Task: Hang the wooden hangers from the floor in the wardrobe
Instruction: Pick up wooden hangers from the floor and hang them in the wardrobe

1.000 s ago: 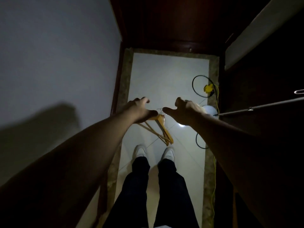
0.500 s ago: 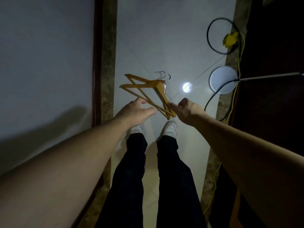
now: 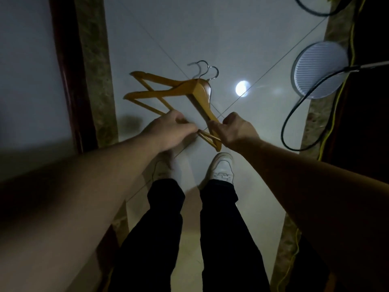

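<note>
Both hands grasp a stacked bunch of wooden hangers in the head view. The left hand curls its fingers round the lower bars; the right hand pinches the near shoulder end. The hangers sit at the white floor tiles, just ahead of the white shoes, metal hooks pointing away. Whether they are lifted is unclear. A round ribbed disc and a black cable lie to the right.
</note>
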`<state>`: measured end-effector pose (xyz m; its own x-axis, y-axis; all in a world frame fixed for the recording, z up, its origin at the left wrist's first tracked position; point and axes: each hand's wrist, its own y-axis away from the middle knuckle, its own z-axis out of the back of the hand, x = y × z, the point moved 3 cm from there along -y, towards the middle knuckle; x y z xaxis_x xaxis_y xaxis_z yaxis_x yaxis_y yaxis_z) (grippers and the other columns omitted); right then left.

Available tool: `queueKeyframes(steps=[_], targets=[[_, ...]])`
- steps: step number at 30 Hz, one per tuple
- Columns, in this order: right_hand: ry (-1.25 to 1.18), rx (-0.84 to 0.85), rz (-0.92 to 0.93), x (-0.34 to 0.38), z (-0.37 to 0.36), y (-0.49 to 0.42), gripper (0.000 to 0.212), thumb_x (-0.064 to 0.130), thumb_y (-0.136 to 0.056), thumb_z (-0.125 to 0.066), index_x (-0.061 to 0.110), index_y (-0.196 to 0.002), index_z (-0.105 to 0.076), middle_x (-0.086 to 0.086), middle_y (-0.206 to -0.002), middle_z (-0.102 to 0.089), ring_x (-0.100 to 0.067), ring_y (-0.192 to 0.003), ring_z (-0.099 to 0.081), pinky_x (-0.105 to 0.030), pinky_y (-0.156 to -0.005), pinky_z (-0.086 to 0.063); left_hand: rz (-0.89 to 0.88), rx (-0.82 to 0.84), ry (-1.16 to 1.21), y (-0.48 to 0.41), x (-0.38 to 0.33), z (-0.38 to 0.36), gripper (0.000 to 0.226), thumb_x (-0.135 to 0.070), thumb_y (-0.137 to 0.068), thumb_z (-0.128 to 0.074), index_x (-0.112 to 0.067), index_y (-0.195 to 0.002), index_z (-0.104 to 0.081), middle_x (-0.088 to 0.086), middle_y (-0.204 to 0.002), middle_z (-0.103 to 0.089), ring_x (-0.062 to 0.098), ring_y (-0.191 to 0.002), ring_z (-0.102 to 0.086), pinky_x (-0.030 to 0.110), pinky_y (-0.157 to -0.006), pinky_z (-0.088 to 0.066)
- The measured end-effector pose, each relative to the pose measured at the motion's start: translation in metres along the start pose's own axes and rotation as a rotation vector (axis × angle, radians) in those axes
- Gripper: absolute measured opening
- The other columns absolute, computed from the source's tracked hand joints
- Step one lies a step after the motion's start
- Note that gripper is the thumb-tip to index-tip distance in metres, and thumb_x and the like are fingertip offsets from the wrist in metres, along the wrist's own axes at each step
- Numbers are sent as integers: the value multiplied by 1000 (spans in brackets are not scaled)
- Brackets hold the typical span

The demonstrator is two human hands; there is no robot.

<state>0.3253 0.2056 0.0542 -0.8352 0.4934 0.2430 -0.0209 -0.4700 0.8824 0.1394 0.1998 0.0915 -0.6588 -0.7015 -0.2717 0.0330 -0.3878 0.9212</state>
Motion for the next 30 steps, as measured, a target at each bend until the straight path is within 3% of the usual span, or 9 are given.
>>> queueKeyframes(steps=[3, 6, 11, 13, 16, 19, 25, 30], targets=[[-13, 1, -48, -15, -19, -39, 76, 82, -70, -52, 12, -100, -53, -2, -86, -59, -13, -68, -58, -27, -50, -43, -13, -6, -13, -51, 18, -18, 60, -50, -85, -67, -27, -138, -48, 0, -133, -54, 21, -120, -51, 43, -98, -46], [-32, -34, -81, -32, -42, -74, 67, 71, -75, -66, 17, -109, -46, -5, -96, -58, -22, -85, -63, -38, -71, -58, -31, -2, -35, -98, 33, -30, 64, -49, -83, -69, -27, -140, -47, 2, -140, -51, 22, -125, -50, 40, -99, -44], [-27, -109, -35, -34, -68, -123, 86, 73, -64, -73, 15, -123, -50, -7, -112, -57, -27, -101, -58, -45, -85, -56, -51, -16, 35, -158, 40, -42, 70, -52, -81, -68, -27, -143, -45, 6, -147, -47, 25, -127, -49, 48, -104, -44], [-52, -122, -14, -26, -71, -140, 86, 70, -60, -73, 14, -122, -50, -9, -112, -58, -28, -100, -59, -46, -86, -56, -63, -10, 65, -175, 40, -47, 71, -51, -83, -67, -27, -145, -43, 6, -149, -46, 25, -129, -49, 47, -104, -44], [-57, -144, 1, -16, -78, -163, 66, 51, -74, -76, 12, -121, -50, -10, -111, -59, -28, -99, -60, -44, -86, -55, -86, 25, 75, -191, 41, -55, 77, -51, -85, -66, -23, -151, -38, 5, -154, -42, 24, -134, -44, 44, -104, -41], [-40, -153, -3, -11, -84, -177, 70, 40, -69, -85, 14, -122, -48, -8, -109, -59, -25, -96, -59, -42, -84, -54, -90, 44, 67, -198, 44, -59, 78, -51, -86, -65, -24, -153, -35, 3, -156, -39, 24, -138, -41, 43, -104, -40], [-47, -15, -49, -19, -96, -169, 43, 42, -80, -77, 20, -105, -49, -4, -99, -61, -21, -90, -61, -37, -80, -55, -76, 91, 15, -183, 58, -55, 80, -49, -87, -66, -24, -154, -32, 2, -157, -37, 23, -140, -38, 38, -105, -39], [-66, 27, -13, -9, -86, -129, 39, 23, -91, -67, 7, -120, -46, -2, -92, -51, -18, -82, -51, -27, -64, -41, -58, 41, 21, -146, 51, -35, 78, -48, -86, -67, -24, -152, -35, 3, -155, -40, 24, -137, -41, 44, -109, -40]])
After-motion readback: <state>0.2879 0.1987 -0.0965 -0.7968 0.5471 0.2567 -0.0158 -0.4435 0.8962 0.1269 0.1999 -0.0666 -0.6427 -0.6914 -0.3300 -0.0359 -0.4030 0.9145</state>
